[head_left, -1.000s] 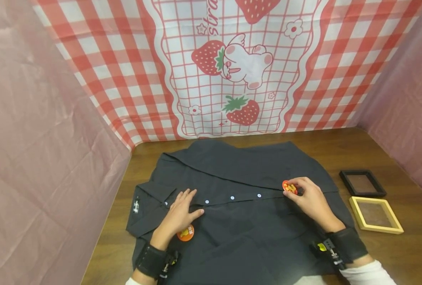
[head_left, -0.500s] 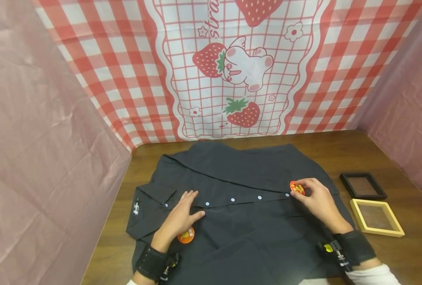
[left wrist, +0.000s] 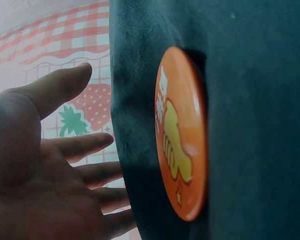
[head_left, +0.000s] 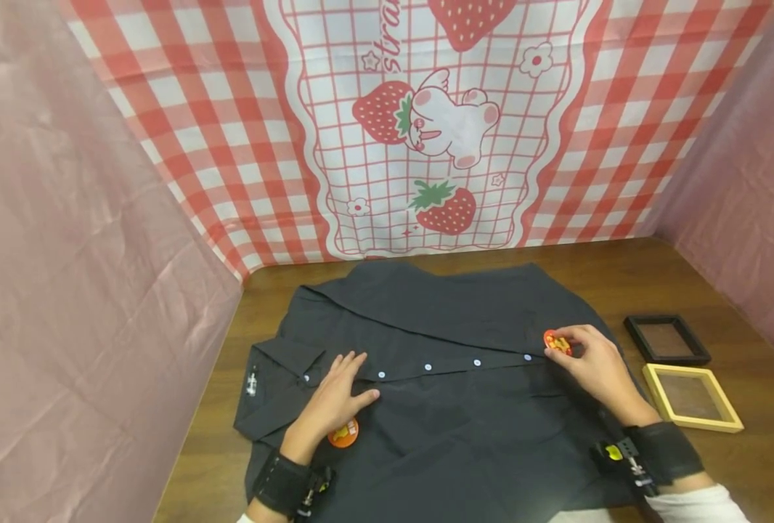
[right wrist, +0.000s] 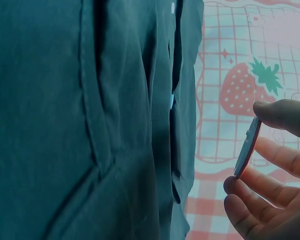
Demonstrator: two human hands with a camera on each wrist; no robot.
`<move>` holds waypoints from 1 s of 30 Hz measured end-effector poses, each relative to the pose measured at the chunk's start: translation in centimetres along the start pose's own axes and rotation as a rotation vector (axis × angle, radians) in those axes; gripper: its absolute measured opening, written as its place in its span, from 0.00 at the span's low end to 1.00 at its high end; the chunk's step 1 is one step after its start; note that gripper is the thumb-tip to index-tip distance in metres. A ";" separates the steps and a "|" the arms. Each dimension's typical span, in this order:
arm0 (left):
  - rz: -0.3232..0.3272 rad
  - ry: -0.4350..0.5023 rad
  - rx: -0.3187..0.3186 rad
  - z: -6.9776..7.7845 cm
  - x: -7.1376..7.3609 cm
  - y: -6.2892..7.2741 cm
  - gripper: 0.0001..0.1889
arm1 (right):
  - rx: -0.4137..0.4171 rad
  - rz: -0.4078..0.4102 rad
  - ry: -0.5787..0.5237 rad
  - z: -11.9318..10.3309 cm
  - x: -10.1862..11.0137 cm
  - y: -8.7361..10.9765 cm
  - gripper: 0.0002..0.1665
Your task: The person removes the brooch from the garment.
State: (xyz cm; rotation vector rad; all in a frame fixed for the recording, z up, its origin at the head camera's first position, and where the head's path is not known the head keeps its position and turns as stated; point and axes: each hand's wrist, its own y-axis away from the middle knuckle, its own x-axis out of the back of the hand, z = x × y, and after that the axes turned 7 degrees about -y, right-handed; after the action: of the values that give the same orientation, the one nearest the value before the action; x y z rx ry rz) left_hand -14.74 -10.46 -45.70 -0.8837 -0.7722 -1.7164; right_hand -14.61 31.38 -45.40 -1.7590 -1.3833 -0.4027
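A dark button-up shirt [head_left: 465, 414] lies spread on the wooden table, its collar toward the left. My right hand [head_left: 592, 367] pinches a round red-orange pin badge [head_left: 557, 343] by its edge, above the lower end of the button row. The right wrist view shows that badge [right wrist: 247, 145] edge-on between thumb and fingertips, apart from the cloth. With fingers spread, my left hand [head_left: 331, 392] is over the shirt near the collar. Just beside its wrist an orange badge [head_left: 344, 434] with a yellow figure sits on the shirt front; the left wrist view shows this badge [left wrist: 182, 135] up close.
At the right of the table lie a black square frame [head_left: 666, 339] and a yellow square frame [head_left: 693, 396], side by side. A red checked strawberry cloth [head_left: 426, 131] hangs behind, with pink cloth [head_left: 99, 290] walls at both sides.
My right hand has moved to the right with the pinched badge, uncovering one more shirt button. The left hand has stayed nearly in place.
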 end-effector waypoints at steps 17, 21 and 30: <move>-0.013 -0.010 0.017 -0.1 -0.2 -0.1 0.35 | -0.044 0.023 0.021 1.0 1.9 -0.3 0.20; -0.012 -0.013 0.017 -0.3 -0.1 0.0 0.35 | -0.043 0.025 0.025 1.4 2.1 -0.4 0.20; -0.009 -0.010 0.028 -0.6 0.2 0.0 0.35 | -0.090 0.022 0.040 1.9 3.0 -0.3 0.22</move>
State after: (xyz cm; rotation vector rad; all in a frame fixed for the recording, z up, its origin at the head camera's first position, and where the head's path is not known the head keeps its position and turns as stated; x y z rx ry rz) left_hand -14.89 -11.06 -45.89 -0.8720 -0.8060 -1.7060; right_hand -14.35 34.74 -44.33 -1.8269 -1.3352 -0.4921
